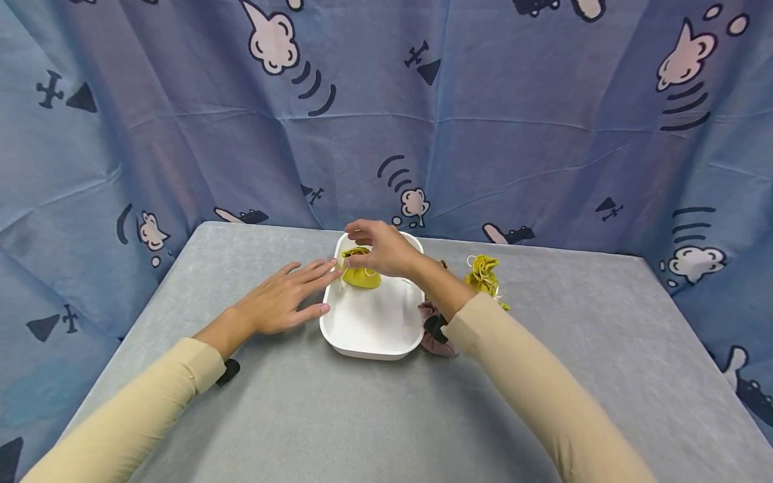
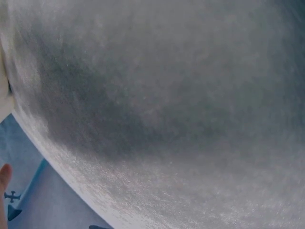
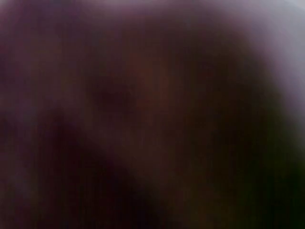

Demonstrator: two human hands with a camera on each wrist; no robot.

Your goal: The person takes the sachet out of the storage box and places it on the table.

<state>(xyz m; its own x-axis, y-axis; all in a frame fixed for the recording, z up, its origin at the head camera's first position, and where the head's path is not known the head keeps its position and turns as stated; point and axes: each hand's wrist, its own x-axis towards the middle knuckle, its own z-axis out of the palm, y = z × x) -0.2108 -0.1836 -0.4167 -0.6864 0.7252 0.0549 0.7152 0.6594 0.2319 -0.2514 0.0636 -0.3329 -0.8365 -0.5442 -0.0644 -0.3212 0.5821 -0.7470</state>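
Note:
A white tray [image 1: 368, 329] sits on the grey table, with a yellow drawstring pouch [image 1: 362, 278] in its far left part. My right hand [image 1: 386, 249] reaches over the tray at this pouch. Its fingers arch above the pouch's gathered top, and the thumb lies in front, apart from them. My left hand [image 1: 280, 298] is at the tray's left side, fingers spread and fairly straight, fingertips by the rim; whether they touch it I cannot tell. In the left wrist view a fingertip [image 2: 5, 176] shows at the edge. The right wrist view is dark and blurred.
Right of the tray stands another yellow drawstring pouch [image 1: 483, 274] with white cord. A mauve cloth item [image 1: 437, 345] lies against the tray's right side, partly hidden by my right wrist. A patterned blue curtain [image 1: 362, 134] hangs behind the grey table [image 1: 338, 416].

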